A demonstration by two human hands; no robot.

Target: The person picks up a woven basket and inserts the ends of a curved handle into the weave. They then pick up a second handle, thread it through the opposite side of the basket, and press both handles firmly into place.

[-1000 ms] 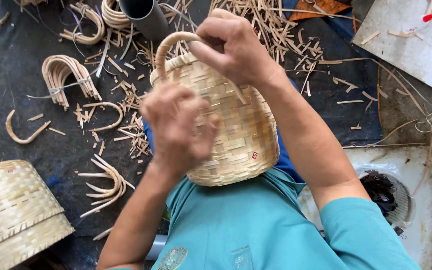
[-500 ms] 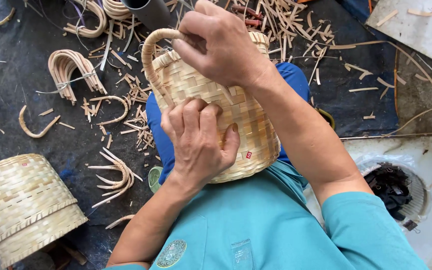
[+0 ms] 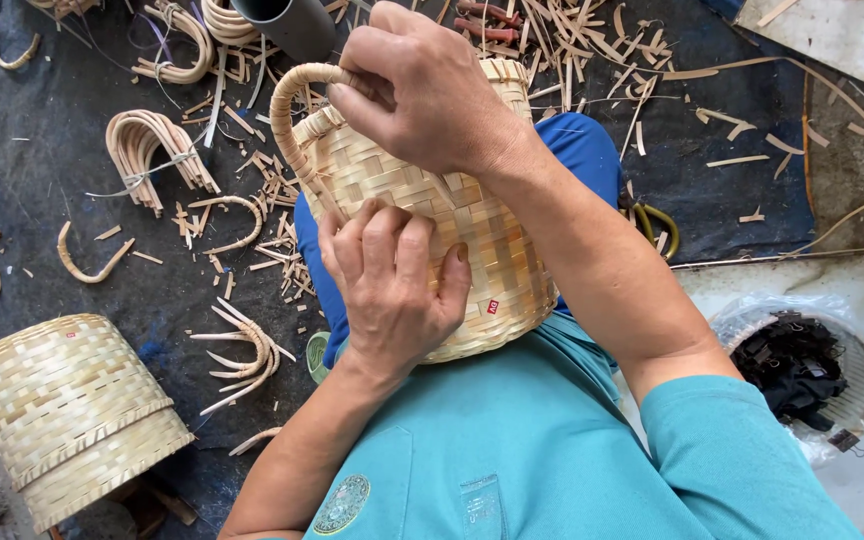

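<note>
A woven bamboo basket [image 3: 497,250] lies on its side in my lap, its mouth turned away from me. A curved cane handle [image 3: 287,110] arches over its far rim. My left hand [image 3: 392,290] presses flat against the basket's woven wall, fingers spread, and steadies it. My right hand [image 3: 422,85] reaches over the top and pinches the rim where the handle joins, fingers closed there. A small red tag sits low on the basket wall.
A second woven basket [image 3: 72,410] lies upside down at the lower left. Bundles of bent cane handles [image 3: 147,150] and loose bamboo scraps litter the dark mat [image 3: 42,200]. A grey pipe [image 3: 287,20] stands at the top. A bag-lined bowl of dark clips [image 3: 802,360] sits right.
My left hand dropped from in front of the basket and now lies flat on its wall. The basket moved lower and closer to me. My right hand stayed on the rim by the handle.
</note>
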